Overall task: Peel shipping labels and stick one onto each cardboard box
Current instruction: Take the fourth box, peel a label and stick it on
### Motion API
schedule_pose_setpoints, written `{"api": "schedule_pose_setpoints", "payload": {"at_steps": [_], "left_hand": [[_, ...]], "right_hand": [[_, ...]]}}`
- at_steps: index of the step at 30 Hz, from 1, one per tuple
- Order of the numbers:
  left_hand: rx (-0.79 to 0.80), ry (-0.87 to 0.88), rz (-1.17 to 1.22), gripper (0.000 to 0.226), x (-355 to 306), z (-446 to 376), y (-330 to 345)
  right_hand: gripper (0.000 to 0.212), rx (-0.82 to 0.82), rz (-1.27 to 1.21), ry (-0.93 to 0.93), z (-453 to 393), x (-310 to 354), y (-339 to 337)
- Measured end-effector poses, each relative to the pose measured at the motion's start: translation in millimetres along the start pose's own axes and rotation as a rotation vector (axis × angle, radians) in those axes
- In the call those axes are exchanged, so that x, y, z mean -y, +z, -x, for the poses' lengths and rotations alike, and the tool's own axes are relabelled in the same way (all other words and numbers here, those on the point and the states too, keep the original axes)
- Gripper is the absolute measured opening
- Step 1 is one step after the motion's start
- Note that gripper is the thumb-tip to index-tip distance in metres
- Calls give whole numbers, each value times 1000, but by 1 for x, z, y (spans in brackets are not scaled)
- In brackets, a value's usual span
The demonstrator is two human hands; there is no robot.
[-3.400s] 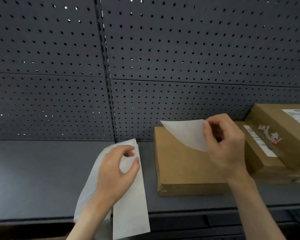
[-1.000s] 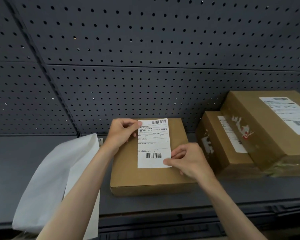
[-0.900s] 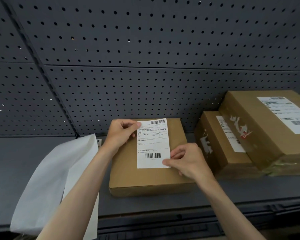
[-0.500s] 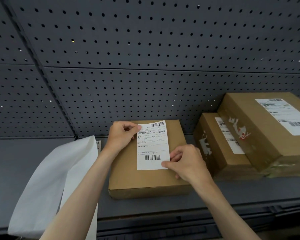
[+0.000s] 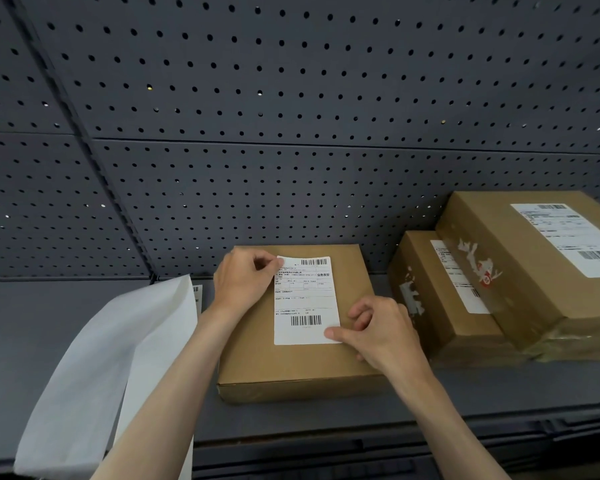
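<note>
The white shipping label (image 5: 306,299) on the flat cardboard box (image 5: 298,362) bears a barcode at its top right and another near its bottom. Right of its top lines stand the characters 业务类型; the smaller print is too fine to read. To the box's right, two more boxes carry labels whose print is unreadable.

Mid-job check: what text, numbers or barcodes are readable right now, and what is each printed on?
Label on the front box: "业务类型" at its right edge; two barcodes; the rest is too small to read.
Label on the big right box: barcodes only, text blurred.
Label on the lower right box: blurred.
Red mark on the big box: unreadable.
</note>
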State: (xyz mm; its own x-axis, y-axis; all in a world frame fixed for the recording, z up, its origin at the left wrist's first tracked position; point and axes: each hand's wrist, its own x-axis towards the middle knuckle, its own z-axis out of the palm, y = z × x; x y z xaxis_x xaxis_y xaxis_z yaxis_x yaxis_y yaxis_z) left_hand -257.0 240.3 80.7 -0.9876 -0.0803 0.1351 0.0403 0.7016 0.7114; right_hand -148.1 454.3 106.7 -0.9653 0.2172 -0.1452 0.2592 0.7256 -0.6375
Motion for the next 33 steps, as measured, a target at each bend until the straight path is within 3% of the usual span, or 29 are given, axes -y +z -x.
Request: {"api": "schedule_pose_setpoints", "payload": {"at_steps": [15, 20, 24, 26, 30, 33], "left_hand": [[-65, 104, -101, 15, -5, 1, 6], [-96, 119, -194, 22, -7, 2, 8], [-111, 51, -323, 46, -2, -7, -1], [-84, 72, -277, 45, 1, -7, -6], [-21, 297, -187, 27, -2, 12, -9], [120, 473, -223, 40, -6, 24, -8]], "right_hand": [[47, -3, 11, -5, 0, -2, 1], [45, -6, 16, -5, -1, -3, 2], [45, 2, 30, -12, 0, -3, 1], [45, 4, 45, -31, 0, -2, -1], [36, -118, 77, -256, -10, 4, 0], [42, -100, 233, -517, -26, 9, 5]]}}
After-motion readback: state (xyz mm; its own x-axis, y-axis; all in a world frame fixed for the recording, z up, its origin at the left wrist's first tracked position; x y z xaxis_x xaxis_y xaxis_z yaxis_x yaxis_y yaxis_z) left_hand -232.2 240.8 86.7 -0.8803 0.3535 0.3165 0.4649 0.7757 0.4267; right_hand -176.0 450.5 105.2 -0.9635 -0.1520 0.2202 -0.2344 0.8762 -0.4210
